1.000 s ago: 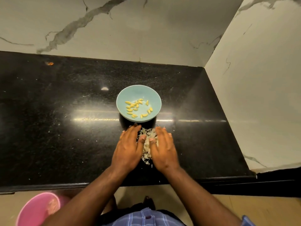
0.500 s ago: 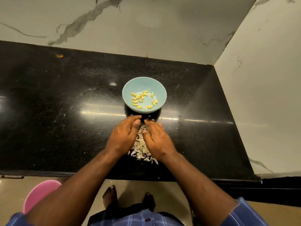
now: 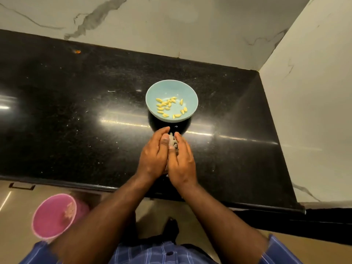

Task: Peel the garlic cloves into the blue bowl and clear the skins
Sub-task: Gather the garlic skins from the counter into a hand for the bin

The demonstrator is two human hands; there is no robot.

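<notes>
1. The surface is polished black stone, hard and slick, with pale flecks scattered on it. Judged from this, the skins slide easily, so a low, steady sweep toward the near edge should serve best.
2. The pink bucket sits on the floor, near and left, round and open.
3. The blue bowl, smooth and round, stands just beyond the hands and holds the small yellow garlic cloves.
4. The left hand and right hand press together, cupping the skins, which are thin, papery and light. Keeping the palms closed should stop flakes escaping.
</notes>
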